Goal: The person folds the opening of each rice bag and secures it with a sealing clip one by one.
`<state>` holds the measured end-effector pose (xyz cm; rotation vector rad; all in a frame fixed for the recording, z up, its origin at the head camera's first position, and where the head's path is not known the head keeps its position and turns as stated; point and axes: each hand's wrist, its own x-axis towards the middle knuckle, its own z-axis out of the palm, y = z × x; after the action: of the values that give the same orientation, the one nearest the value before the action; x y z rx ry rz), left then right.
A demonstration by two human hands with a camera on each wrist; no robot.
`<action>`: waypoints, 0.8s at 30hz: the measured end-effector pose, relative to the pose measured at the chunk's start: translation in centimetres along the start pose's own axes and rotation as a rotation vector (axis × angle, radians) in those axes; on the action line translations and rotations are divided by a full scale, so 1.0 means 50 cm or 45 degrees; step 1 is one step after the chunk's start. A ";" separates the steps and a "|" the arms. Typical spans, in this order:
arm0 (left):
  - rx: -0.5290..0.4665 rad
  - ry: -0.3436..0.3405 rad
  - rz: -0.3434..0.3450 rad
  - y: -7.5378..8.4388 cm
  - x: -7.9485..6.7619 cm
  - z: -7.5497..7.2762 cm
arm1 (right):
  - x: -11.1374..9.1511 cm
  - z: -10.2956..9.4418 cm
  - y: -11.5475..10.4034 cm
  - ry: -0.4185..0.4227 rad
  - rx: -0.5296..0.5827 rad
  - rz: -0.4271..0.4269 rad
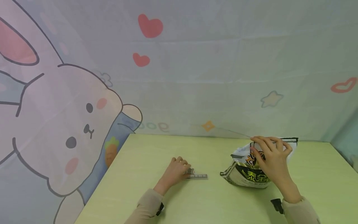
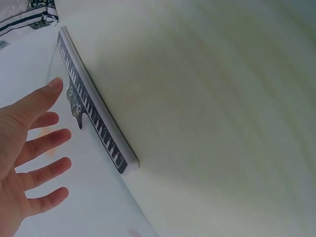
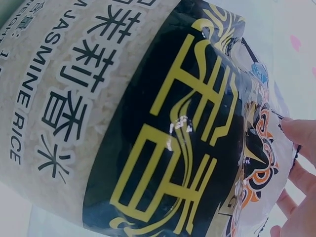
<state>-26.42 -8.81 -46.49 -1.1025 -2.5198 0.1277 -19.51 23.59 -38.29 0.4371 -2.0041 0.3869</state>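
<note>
A bag of jasmine rice (image 1: 253, 174) stands on the table, white and clear with a black band and yellow characters. My right hand (image 1: 275, 158) grips its upper part, the thumb (image 3: 301, 133) on the printed front and the fingers round the top edge. To the left lies a long narrow clip with a piano-key pattern (image 1: 198, 176) and a dark ornate piece on one side (image 2: 75, 106). My left hand (image 1: 175, 169) is over the clip's left end. In the left wrist view, its fingers are spread beside the clip, not closed round it.
The pale yellow-green table (image 1: 151, 152) reaches back to a hanging cloth (image 1: 195, 68) printed with a rabbit, hearts and a star. A corner of the rice bag (image 2: 44, 17) shows in the left wrist view, near the clip's far end.
</note>
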 end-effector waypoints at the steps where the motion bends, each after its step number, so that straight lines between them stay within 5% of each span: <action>1: 0.006 -0.012 0.005 0.000 0.001 0.002 | 0.000 0.000 0.000 -0.003 0.000 0.000; 24: 0.016 -0.178 -0.034 0.005 0.010 0.026 | 0.001 -0.001 -0.001 0.018 0.004 -0.008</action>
<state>-27.05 -8.16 -47.60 -1.0897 -2.6517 0.2198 -19.48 23.54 -38.20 0.4416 -1.9882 0.3882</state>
